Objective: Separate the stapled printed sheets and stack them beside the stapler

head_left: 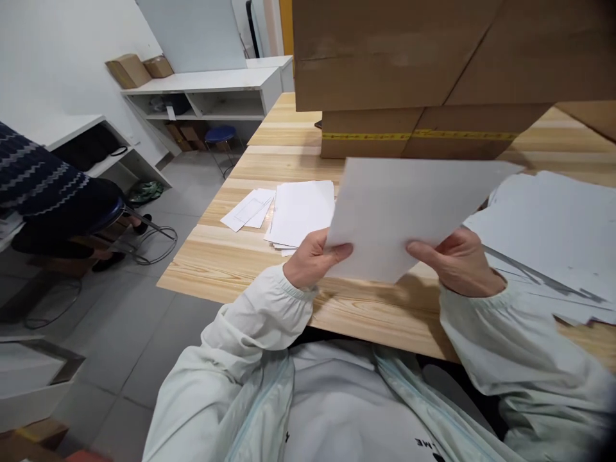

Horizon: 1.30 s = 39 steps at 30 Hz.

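A white sheet of paper (399, 205) is held up over the table, tilted toward me. My left hand (315, 258) grips its lower left edge, thumb on the near face. My right hand (457, 260) is closed on the right edge, its thumb also in front; the fingers behind the sheet are mostly hidden. Just beyond my left hand lies a stack of white sheets (303, 208), with small white slips (248, 210) beside it. A wide, uneven pile of white sheets (553, 224) spreads near my right hand, with a long thin grey strip (543, 277) across it.
Large cardboard boxes (375, 58) are stacked at the back of the wooden table (231, 263). A person in a patterned sweater (43, 173) sits on a stool at the left. Behind stand white shelves (221, 83) and a blue stool (220, 133).
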{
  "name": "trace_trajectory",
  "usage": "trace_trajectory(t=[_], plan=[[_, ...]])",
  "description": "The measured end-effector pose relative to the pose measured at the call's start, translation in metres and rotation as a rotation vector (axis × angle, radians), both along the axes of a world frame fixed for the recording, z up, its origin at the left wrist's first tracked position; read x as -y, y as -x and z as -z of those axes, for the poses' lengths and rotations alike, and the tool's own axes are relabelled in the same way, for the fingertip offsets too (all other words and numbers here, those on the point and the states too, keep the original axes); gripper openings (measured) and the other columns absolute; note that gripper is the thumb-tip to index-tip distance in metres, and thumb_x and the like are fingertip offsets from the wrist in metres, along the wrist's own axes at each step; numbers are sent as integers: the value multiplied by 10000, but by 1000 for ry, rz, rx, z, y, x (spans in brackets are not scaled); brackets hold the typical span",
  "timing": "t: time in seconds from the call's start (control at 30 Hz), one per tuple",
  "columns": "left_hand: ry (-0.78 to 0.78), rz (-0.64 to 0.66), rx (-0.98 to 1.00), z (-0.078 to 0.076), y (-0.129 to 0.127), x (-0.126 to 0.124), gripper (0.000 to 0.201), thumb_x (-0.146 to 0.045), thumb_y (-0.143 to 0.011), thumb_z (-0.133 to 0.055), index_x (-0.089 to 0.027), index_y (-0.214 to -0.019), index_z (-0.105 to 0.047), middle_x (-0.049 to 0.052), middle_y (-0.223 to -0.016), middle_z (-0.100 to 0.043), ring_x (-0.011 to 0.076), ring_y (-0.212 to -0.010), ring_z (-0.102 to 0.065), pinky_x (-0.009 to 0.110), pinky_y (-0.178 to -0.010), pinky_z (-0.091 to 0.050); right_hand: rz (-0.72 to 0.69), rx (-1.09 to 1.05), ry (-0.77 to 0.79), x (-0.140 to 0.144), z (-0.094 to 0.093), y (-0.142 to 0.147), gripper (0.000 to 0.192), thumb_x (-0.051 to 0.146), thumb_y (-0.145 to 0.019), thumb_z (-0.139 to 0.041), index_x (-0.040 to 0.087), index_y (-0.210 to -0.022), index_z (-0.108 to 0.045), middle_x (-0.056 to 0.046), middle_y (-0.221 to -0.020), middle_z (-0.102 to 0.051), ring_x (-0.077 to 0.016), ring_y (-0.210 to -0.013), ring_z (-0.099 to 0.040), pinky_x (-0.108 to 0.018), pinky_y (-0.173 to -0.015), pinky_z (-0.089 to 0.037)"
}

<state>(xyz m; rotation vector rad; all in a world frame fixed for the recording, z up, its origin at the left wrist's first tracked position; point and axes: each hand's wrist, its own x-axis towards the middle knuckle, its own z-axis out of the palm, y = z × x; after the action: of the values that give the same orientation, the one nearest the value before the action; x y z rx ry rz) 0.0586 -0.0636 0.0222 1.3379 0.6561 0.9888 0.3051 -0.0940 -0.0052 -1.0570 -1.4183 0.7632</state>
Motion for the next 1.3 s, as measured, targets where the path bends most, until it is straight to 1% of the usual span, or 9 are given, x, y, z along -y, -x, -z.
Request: trace_trajectory(t=[0.07, 0.2, 0.33, 0.5, 0.7, 0.83, 0.93, 1.2, 1.3], plan=[[-13, -8, -9, -3, -12, 4, 383, -514, -652, -815, -162, -785, -746, 32, -792, -711, 210, -813, -647, 343, -783, -507, 106, -22, -30, 4, 3, 3, 137, 348, -717, -819, 262, -793, -745, 6, -926, -756, -233, -886, -710, -444, -822, -616], [-30, -89, 50, -11, -25, 9, 425, -487, -660, -820, -183, -942, -728, 42, -928, -723, 231, -933, -649, 351, -855, -506, 248, -28, -74, 9, 1, 12, 129, 349, -692, -837, 270, -703, -736, 13, -856, -755, -256, -883, -713, -470, -846, -608], [-35, -199, 94, -11, -35, 13, 392, -498, -659, -816, -188, -876, -713, 31, -897, -725, 201, -864, -648, 338, -820, -516, 221, -74, -109, 9, -1, 13, 112, 382, -708, -824, 308, -744, -749, 12, -851, -756, -268, -901, -706, -490, -874, -597], [-29, -302, 154, -7, -45, 18, 388, -515, -662, -810, -194, -848, -696, 26, -878, -723, 194, -842, -643, 344, -810, -520, 172, -141, -58, 11, 6, 7, 167, 365, -654, -859, 268, -738, -752, 3, -870, -761, -228, -779, -704, -441, -716, -629], [-94, -253, 117, -1, -48, 17, 406, -509, -699, -789, -203, -948, -692, 35, -936, -724, 206, -907, -651, 349, -866, -504, 172, -153, -16, 10, 21, -6, 193, 325, -637, -869, 266, -789, -766, 7, -899, -767, -217, -790, -712, -406, -725, -634], [-78, -278, 107, 6, -52, 14, 406, -518, -677, -801, -197, -884, -664, 31, -873, -707, 196, -865, -644, 342, -847, -502, 175, -119, -27, 9, 27, -10, 220, 317, -664, -856, 274, -861, -768, 9, -906, -765, -238, -819, -717, -410, -719, -636], [-66, -282, 110, 9, -55, 14, 393, -508, -683, -801, -202, -882, -655, 22, -856, -698, 179, -827, -635, 324, -816, -500, 180, -103, -32, 9, 28, -9, 193, 321, -677, -849, 269, -842, -763, 3, -896, -762, -244, -821, -717, -411, -720, -630], [-58, -252, 107, -1, -65, 17, 414, -512, -739, -757, -221, -1017, -658, 41, -979, -713, 205, -914, -651, 337, -862, -497, 223, -176, -85, 10, 27, -4, 227, 283, -690, -840, 302, -899, -753, 19, -876, -749, -210, -866, -685, -383, -771, -597], [-67, -245, 105, -1, -66, 21, 445, -487, -763, -746, -233, -1107, -623, 51, -1057, -696, 227, -1007, -641, 346, -918, -485, 245, -192, -93, 11, 29, -3, 177, 271, -704, -828, 277, -865, -755, 18, -859, -745, -178, -810, -673, -334, -722, -580]])
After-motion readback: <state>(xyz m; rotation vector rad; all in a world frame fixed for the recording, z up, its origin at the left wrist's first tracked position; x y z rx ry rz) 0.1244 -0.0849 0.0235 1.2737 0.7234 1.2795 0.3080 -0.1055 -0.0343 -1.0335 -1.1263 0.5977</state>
